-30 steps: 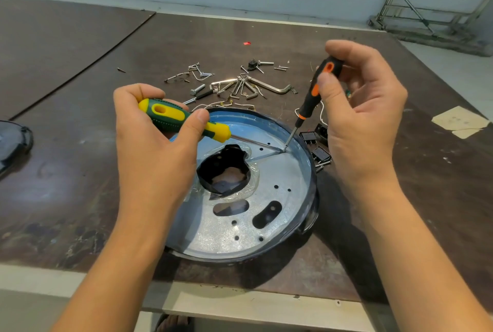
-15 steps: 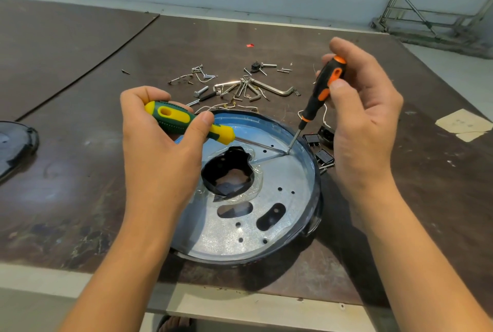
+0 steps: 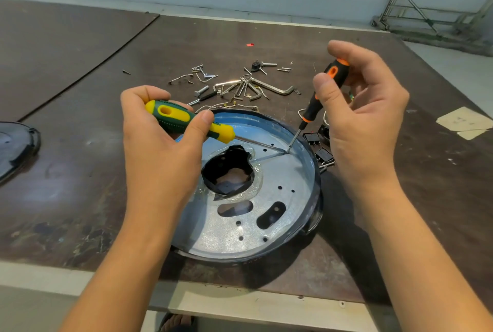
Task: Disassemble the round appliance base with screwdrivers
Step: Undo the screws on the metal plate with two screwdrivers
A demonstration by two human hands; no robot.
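Silver-grey sheet metal forms the round appliance base (image 3: 288,171), which lies flat on the dark table (image 3: 80,171) close to its near edge, between the two forearms. Neither hand rests on it, so I judge the first risk to lie here: a hard push or twist from the tools could turn or slide the unheld base toward that edge.

Farther in, the left hand (image 3: 160,150) curls fingers and thumb round the green-and-yellow screwdriver (image 3: 186,120), whose shaft runs low and rightward across the plate. The right hand (image 3: 365,123) pinches the orange-and-black screwdriver (image 3: 317,102) between thumb and fingertips high on the handle, and this tool stands steeply. Both tips meet at one spot on the far right of the plate, just inside the rim; whether a screw sits there is too small to tell. With two blades crowded on one point, either could slip out and skid over the metal or jab toward the other hand, and the light pinch probably gives little downward force.

The base sits below both hands, touched only by the tool tips. The left fingers hover over its far left part, beside the black central opening (image 3: 229,168). The right fingers hang just outside its far right rim, above small black parts (image 3: 320,150). Beyond lie loose screws and hex keys (image 3: 240,86), where a freed fastener could get lost.
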